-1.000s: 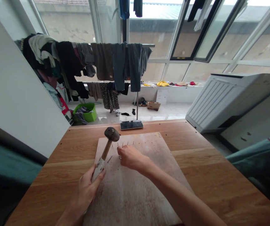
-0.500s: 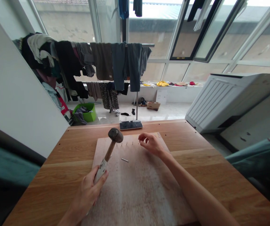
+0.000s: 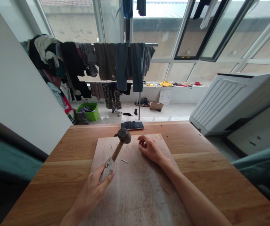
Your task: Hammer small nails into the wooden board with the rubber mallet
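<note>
My left hand (image 3: 94,183) is wrapped round the pale, worn grip of a mallet (image 3: 117,150). The mallet's dark, round head is raised over the far part of a wooden board (image 3: 135,188), in front of some thin nails (image 3: 132,144). Several of these stand upright in a row along the board's far side. My right hand (image 3: 150,149) is at the right end of that row, thumb and fingers drawn together in a pinch. Whatever is between its fingertips is too small to make out. A loose nail (image 3: 124,161) lies flat on the board between my hands.
The board lies on a wooden table (image 3: 207,169). A phone or tablet (image 3: 132,125) rests at the table's far edge. Beyond are a drying rack with clothes (image 3: 123,67), a green tub (image 3: 93,113) and a white ribbed appliance (image 3: 216,100) at the right.
The mallet and my left hand have shifted right, bringing the mallet head nearer to my right hand. My right hand keeps its pinch near the row's end. The view has turned slightly.
</note>
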The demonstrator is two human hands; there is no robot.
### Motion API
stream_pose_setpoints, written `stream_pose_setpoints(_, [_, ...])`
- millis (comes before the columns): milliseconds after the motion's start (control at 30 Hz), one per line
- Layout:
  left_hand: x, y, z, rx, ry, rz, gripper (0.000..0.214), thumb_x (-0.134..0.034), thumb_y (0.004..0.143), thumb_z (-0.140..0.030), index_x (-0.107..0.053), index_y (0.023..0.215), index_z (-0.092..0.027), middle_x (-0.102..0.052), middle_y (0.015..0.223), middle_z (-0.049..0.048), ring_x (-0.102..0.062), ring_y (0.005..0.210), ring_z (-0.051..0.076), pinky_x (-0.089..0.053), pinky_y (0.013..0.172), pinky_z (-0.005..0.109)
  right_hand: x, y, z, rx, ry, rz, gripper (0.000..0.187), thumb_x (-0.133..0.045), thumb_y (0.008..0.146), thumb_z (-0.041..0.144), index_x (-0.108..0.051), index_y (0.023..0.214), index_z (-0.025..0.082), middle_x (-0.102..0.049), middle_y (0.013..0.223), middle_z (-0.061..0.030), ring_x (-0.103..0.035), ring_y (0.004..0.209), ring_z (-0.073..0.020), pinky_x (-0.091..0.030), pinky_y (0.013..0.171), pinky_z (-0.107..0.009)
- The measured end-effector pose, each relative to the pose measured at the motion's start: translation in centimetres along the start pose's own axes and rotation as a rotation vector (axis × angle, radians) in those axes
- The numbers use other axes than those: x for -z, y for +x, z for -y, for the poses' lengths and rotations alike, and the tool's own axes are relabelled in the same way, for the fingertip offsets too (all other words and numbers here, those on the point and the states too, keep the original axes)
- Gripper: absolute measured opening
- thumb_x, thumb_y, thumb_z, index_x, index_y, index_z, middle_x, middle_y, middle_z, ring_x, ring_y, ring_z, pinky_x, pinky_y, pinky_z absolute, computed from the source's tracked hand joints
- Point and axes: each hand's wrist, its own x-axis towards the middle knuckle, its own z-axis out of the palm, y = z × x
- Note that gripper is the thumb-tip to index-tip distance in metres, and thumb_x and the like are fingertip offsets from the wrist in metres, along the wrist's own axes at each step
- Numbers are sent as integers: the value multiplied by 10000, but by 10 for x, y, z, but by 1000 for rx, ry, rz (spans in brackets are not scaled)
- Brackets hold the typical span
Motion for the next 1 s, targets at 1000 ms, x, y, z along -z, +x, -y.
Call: stream_pose_setpoints(1000, [0, -9, 19, 29, 52, -91, 622, -598, 751, -725, -712, 989, -162, -457, 406, -65, -478, 348, 156, -355, 361, 229, 1, -5, 61, 215, -158, 204, 117, -583, 857, 158, -582, 971, 184, -643, 898, -45, -590, 794, -170, -462, 721, -275])
